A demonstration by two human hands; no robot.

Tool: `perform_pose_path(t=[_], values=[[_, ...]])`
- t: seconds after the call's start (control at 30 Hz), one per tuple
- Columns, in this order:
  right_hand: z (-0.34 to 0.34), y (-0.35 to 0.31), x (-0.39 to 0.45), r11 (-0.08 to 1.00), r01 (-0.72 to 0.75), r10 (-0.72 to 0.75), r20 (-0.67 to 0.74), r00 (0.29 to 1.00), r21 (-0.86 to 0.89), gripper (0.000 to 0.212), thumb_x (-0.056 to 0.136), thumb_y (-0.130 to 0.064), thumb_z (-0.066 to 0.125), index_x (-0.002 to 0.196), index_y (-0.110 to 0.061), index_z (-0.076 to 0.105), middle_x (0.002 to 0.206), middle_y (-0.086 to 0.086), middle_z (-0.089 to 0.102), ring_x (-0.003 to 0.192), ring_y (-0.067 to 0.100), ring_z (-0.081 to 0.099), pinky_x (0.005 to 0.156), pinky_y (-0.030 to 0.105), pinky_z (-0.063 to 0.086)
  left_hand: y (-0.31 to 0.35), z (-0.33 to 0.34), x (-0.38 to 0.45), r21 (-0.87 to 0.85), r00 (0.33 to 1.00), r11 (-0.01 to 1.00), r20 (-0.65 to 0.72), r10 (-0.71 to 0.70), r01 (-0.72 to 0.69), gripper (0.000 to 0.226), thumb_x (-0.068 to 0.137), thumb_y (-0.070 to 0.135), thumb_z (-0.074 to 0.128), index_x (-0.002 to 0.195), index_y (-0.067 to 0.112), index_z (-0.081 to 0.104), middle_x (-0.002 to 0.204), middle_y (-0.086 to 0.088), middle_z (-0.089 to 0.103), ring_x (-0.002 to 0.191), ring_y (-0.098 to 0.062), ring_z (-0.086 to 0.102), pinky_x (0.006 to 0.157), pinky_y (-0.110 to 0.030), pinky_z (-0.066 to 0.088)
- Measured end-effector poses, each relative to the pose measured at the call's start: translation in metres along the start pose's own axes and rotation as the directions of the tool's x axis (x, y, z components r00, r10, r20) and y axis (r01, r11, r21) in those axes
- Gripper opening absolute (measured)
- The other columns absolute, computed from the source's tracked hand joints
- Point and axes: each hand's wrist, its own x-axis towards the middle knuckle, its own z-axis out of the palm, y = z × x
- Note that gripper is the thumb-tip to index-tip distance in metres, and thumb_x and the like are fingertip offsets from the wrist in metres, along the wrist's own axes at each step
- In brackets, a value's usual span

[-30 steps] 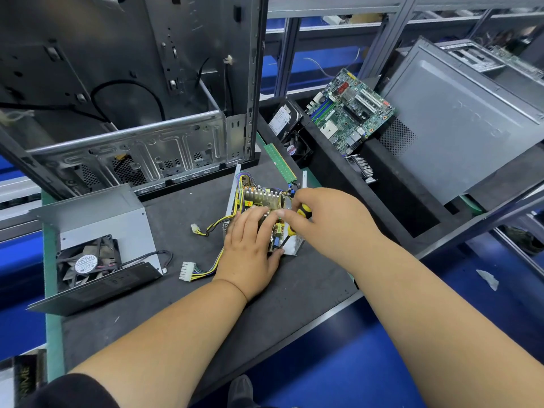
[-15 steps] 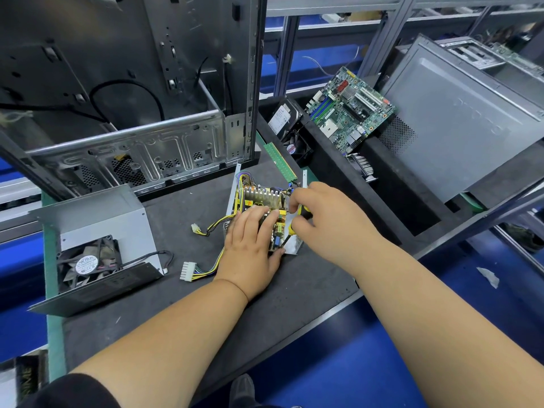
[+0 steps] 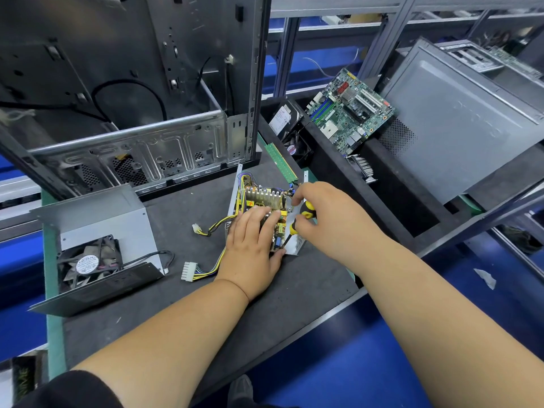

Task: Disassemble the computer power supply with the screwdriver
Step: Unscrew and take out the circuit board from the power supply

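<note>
The opened power supply [image 3: 262, 198], a circuit board with a finned heat sink on a metal base, lies in the middle of the dark mat. My left hand [image 3: 250, 245] lies flat on the board's near part, fingers straight, pressing it down. My right hand [image 3: 332, 222] grips the yellow-and-black screwdriver [image 3: 298, 220] by the handle; the shaft slants down to the board's near right corner. Yellow and black cables with a white connector [image 3: 188, 270] trail off the board to the left. The supply's grey cover with its fan [image 3: 88, 262] sits apart at the left.
An empty computer case [image 3: 132, 113] stands behind the board. A green memory stick [image 3: 279, 163] lies just beyond it. To the right a black bin [image 3: 391, 201] holds a motherboard [image 3: 350, 113], a hard drive and a small fan. A grey case panel [image 3: 465, 122] leans at the far right.
My right hand has turned and shifted slightly right, showing more of the screwdriver handle and shaft. My left hand and the board stay where they were.
</note>
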Motion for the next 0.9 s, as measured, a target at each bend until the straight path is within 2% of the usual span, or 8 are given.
perform_pose_path(t=[0.17,0.23,0.33,0.5,0.6,0.77,0.83,0.9], values=[[0.002,-0.001,-0.001,0.999,0.04,-0.04,0.012,0.999,0.027,0.02,0.087,-0.014,0.061,0.106,-0.017,0.066,0.095,0.001,0.051,0.089,0.022,0.055,0.075,0.036,0.046,0.0,0.0,0.0,-0.004,1.0,1.0,-0.015,0.005,-0.005,0.078,0.071,0.033,0.079,0.139,0.016,0.046,0.138,-0.006,0.044,0.133,-0.027,0.03,0.119,-0.035,0.008],[0.003,0.0,-0.001,0.997,0.074,-0.075,-0.006,0.997,-0.018,0.017,0.092,-0.025,0.061,0.106,-0.016,0.066,0.093,0.001,0.054,0.09,0.023,0.055,0.076,0.037,0.045,0.0,0.0,0.0,-0.004,1.0,1.0,-0.015,0.005,-0.005,0.078,0.071,0.032,0.08,0.139,0.016,0.046,0.138,-0.007,0.045,0.133,-0.028,0.031,0.117,-0.037,0.012],[0.001,0.001,0.003,0.988,0.067,-0.068,-0.003,0.998,-0.141,0.028,0.098,-0.046,0.052,0.103,-0.021,0.064,0.091,-0.001,0.062,0.086,0.021,0.055,0.073,0.036,0.045,0.0,0.0,0.0,-0.004,1.0,1.0,-0.019,0.01,-0.011,0.079,0.07,0.032,0.08,0.139,0.016,0.044,0.139,-0.007,0.044,0.132,-0.029,0.031,0.116,-0.039,0.015],[0.0,0.002,0.006,0.998,-0.01,0.011,0.011,1.0,-0.066,0.022,0.095,-0.033,0.06,0.113,-0.02,0.058,0.086,-0.001,0.063,0.077,0.021,0.054,0.065,0.036,0.042,0.0,-0.001,0.0,0.003,1.0,1.0,-0.023,0.017,-0.017,0.077,0.069,0.032,0.081,0.137,0.013,0.05,0.137,-0.009,0.047,0.131,-0.029,0.032,0.115,-0.04,0.016],[0.003,0.002,0.001,0.998,-0.042,0.041,-0.026,0.999,-0.036,0.026,0.091,-0.027,0.066,0.111,-0.02,0.05,0.079,-0.009,0.051,0.073,0.019,0.051,0.059,0.034,0.037,0.0,-0.002,0.0,-0.003,1.0,1.0,-0.007,0.013,-0.013,0.077,0.07,0.032,0.081,0.138,0.013,0.05,0.137,-0.01,0.05,0.132,-0.029,0.032,0.117,-0.039,0.013],[0.004,-0.001,-0.006,0.998,-0.059,0.059,-0.016,0.998,0.013,0.018,0.086,-0.019,0.066,0.094,-0.025,0.051,0.096,-0.004,0.051,0.087,0.019,0.052,0.077,0.04,0.048,0.001,-0.005,0.002,-0.026,1.0,1.0,0.007,0.008,-0.008,0.076,0.07,0.032,0.081,0.137,0.012,0.052,0.135,-0.011,0.052,0.132,-0.028,0.033,0.119,-0.034,0.004],[0.005,-0.002,-0.008,0.999,-0.04,0.04,-0.004,0.999,-0.037,0.011,0.089,-0.024,0.063,0.094,-0.021,0.055,0.096,-0.002,0.052,0.089,0.02,0.052,0.077,0.039,0.046,0.001,-0.004,0.001,-0.029,1.0,1.0,0.009,0.009,-0.009,0.077,0.07,0.031,0.081,0.137,0.011,0.052,0.135,-0.011,0.051,0.132,-0.028,0.033,0.119,-0.035,0.005],[0.005,-0.003,-0.01,0.997,-0.037,0.037,-0.003,0.999,-0.07,0.018,0.092,-0.039,0.06,0.093,-0.021,0.056,0.09,-0.002,0.056,0.086,0.019,0.053,0.073,0.037,0.045,0.001,-0.004,0.001,-0.03,1.0,1.0,0.008,0.007,-0.007,0.077,0.07,0.031,0.081,0.137,0.012,0.051,0.136,-0.011,0.051,0.132,-0.028,0.034,0.119,-0.035,0.006]])
